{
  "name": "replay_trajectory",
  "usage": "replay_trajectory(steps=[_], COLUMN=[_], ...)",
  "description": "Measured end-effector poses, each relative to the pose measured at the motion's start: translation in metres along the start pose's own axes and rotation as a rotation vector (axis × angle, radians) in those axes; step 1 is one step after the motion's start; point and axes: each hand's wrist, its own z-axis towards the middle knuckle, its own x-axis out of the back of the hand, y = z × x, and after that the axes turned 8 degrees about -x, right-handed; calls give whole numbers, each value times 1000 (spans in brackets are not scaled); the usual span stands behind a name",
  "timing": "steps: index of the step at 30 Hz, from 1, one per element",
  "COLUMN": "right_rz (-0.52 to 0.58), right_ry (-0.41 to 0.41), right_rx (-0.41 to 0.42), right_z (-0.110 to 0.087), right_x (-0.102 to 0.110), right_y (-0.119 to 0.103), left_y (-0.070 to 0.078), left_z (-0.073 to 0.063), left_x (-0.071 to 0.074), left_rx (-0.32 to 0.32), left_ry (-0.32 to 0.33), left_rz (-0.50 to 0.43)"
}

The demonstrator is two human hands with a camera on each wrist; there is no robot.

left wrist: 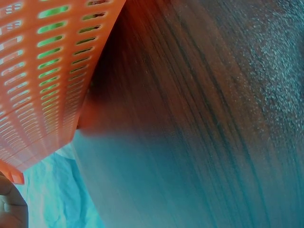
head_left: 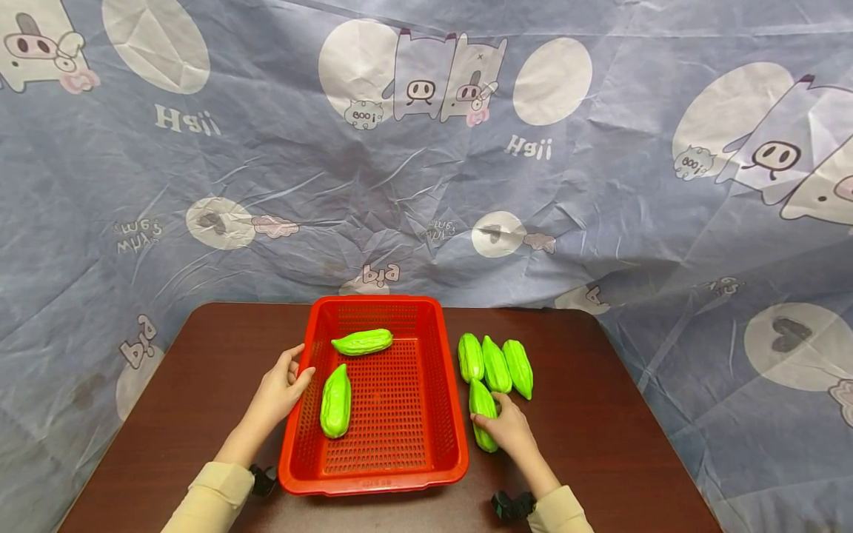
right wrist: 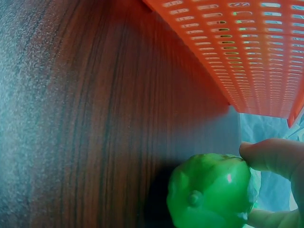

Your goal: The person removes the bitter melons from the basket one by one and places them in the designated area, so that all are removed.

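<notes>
A red plastic basket (head_left: 378, 483) with perforated walls stands on the table, and two green bitter melons lie inside: one crosswise near the back (head_left: 363, 342), one lengthwise at the left (head_left: 336, 403). My left hand (head_left: 281, 385) holds the basket's left rim, thumb over the edge; only part of a finger shows in the left wrist view. To the right of the basket, my right hand (head_left: 509, 426) grips another bitter melon (right wrist: 209, 192) between thumb and fingers, low over or on the tabletop. Three more bitter melons (head_left: 495, 364) lie side by side just beyond it.
The dark brown wooden table (head_left: 600, 444) extends to both sides of the basket. Behind it hangs a wrinkled blue-grey cloth (head_left: 400, 185) printed with cartoon pigs. A black wrist strap (head_left: 512, 506) sits at the right wrist.
</notes>
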Motion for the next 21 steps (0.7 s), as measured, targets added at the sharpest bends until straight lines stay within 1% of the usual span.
replay_trajectory(steps=[7, 10, 11, 14, 17, 18, 21], right_rz=[14, 33, 29, 34, 25, 33, 18], right_ry=[-2, 24, 49, 76, 69, 51, 43], right_rx=[6, 40, 70, 107, 100, 72, 48], right_z=[-4, -4, -2, -3, -3, -6, -6], right_x=[1, 0, -3, -1, 5, 10, 19], right_y=[0, 2, 6, 5, -1, -7, -16], left_y=[0, 0, 0, 0, 0, 0, 1], left_z=[0, -1, -1, -1, -1, -1, -1], left_x=[0, 1, 1, 1, 0, 0, 0], left_rx=[-3, -4, -3, 0, -2, -8, -15], left_ry=[-1, -1, -1, -2, 2, 2, 7], left_rz=[0, 1, 1, 4, 9, 12, 11])
